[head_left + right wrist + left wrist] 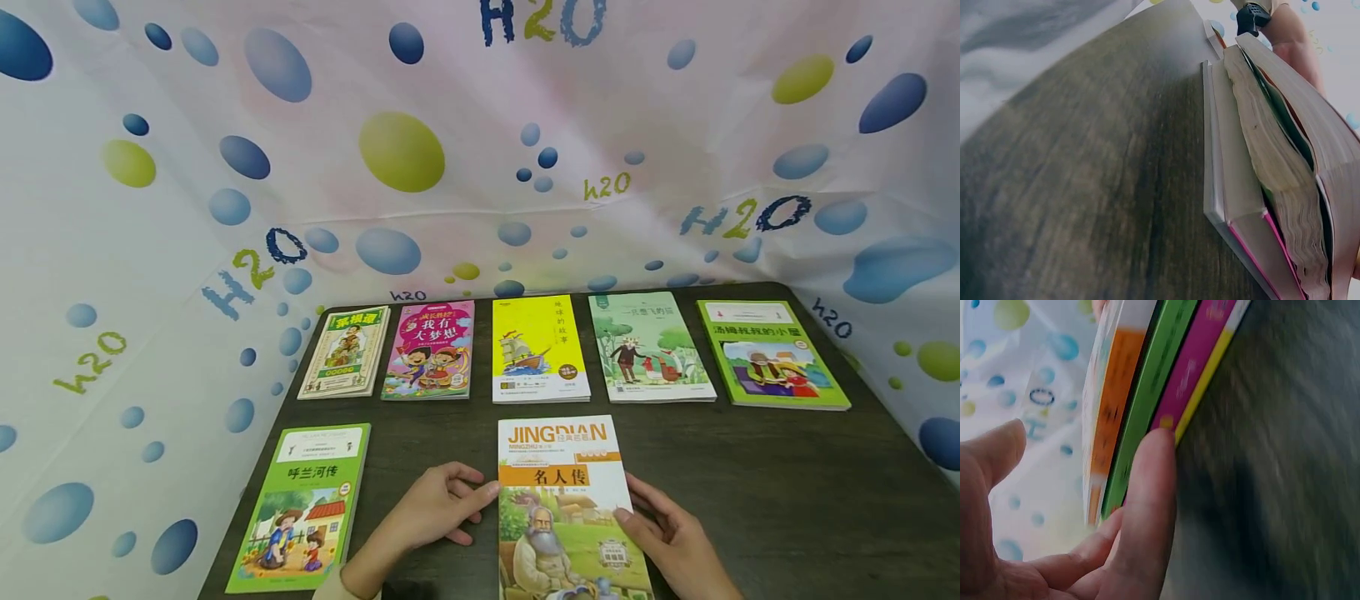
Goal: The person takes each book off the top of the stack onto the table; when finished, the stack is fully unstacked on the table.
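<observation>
A pile of books lies in front of me, topped by a white and orange book (558,542) with a bearded figure on its cover. In the left wrist view, its orange spine (1112,400) sits over a green spine (1150,394), a purple one (1192,362) and a yellow one (1211,370). My left hand (442,508) is at the spine side, one extended finger against the lower spines, thumb apart. On the page side my right hand (675,537) holds the top book's edge, thumb on the cover. Page edges (1272,150) show gaps between books in the right wrist view.
A green book (303,508) lies left of the pile. Behind stands a row of flat books: a cream one (345,350), a pink one (429,350), a yellow one (536,350), a pale green one (651,346), another green one (772,354). A patterned cloth (465,150) borders the dark table (810,500).
</observation>
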`<state>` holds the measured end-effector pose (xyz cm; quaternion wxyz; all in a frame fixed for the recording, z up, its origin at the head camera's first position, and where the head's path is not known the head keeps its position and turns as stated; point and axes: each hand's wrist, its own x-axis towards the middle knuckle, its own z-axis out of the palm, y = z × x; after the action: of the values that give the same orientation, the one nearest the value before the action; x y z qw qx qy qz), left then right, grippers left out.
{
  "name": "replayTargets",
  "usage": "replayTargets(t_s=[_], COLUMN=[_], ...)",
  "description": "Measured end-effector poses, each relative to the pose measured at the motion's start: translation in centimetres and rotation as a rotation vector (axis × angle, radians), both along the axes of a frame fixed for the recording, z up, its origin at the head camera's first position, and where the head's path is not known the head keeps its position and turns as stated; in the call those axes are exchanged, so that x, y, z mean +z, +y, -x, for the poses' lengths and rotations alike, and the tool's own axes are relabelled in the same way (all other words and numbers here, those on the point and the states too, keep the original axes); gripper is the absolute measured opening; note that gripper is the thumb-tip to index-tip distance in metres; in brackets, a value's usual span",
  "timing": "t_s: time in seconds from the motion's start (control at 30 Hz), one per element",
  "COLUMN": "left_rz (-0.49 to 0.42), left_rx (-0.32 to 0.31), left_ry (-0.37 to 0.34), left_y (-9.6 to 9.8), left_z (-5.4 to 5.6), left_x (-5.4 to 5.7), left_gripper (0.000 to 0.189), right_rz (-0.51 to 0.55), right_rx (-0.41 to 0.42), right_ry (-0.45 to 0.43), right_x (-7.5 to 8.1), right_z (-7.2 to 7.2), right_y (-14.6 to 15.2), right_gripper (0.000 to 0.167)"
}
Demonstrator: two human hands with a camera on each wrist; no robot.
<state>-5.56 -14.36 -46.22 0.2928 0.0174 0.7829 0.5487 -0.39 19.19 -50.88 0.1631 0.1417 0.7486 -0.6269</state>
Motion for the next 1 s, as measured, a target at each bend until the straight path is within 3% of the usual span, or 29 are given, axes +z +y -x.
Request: replayTargets(t_s=[0.17,0.43,1.0], left_rz=[0.023,0.098,0.094], left_rx=[-0.040,-0.006,-0.029], left_ry=[-0.005,0.015,0.082], left_y=[1.7,3.2,3.6], left_z=[-0.7,-1.8,-2.3], left_x=[-0.7,-1.3,-1.3], left_gripper=[0.065,0.086,0.078], right_rz=[0.010,0.036,0.004], right_rx=[0.001,-0.018,0.011], right_ry=[-0.013,-0.017,0.019], right_x=[-0.1,-0.1,0.1], right_z=[0.0,0.0,-0.1], right_y=[0.0,-0.1,0.1], right_gripper=[0.075,0.075,0.073])
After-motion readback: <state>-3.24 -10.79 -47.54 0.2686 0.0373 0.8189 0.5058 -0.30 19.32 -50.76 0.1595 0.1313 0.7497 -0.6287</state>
